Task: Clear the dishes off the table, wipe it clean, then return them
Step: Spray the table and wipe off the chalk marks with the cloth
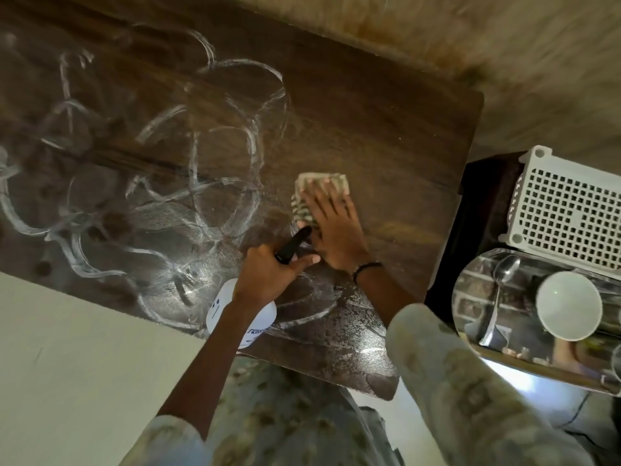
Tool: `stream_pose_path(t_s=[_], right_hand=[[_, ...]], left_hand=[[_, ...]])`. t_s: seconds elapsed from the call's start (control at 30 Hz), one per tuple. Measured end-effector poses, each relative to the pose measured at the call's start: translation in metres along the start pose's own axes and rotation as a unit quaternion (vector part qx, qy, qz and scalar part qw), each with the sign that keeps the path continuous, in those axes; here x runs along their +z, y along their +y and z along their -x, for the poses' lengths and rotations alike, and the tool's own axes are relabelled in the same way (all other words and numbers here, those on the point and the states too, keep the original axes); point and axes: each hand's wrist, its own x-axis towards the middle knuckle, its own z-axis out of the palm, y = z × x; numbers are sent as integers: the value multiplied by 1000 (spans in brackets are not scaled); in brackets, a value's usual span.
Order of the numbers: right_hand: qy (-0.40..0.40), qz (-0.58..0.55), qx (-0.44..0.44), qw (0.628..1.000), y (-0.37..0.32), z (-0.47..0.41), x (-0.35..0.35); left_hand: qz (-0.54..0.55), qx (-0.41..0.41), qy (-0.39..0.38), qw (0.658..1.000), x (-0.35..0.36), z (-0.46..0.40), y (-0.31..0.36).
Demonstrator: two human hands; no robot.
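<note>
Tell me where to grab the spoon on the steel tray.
Pinch the spoon at mid-handle, coming from above on its left side. It lies flat, bowl at the far end, and the white bowl crowds its right.

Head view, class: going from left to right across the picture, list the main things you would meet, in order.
White smear marks on the table → left hand gripping a spray bottle → right hand pressing a cloth → spoon → white bowl.

Floor (pixel 504 45): beige, mottled, brown stain near the table's far edge.
Stand (pixel 484 203): dark, low, just right of the table.
Light: glare on a pale surface at lower right.
</note>
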Motion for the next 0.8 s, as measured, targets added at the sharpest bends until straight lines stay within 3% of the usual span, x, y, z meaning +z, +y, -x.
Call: stream_pose_path(t_s=[0.17,0.33,0.47,0.67,0.8], right_hand=[[-18,27,-54,998,23,67,8],[14,12,76,997,66,59,-10],[47,-11,155,987,39,11,-7],[6,6,-26,1000,-14,28,17],[-17,55,-81,995,14,79,19]], left_hand=[[12,-3,-8,1000,-4,4,0],[30,-9,-5,999,-5,8,0],[40,-24,10,999,-5,11,-4],[10,-5,7,1000,-2,23,-7],[17,-1,5,1000,-5,34,-10]])
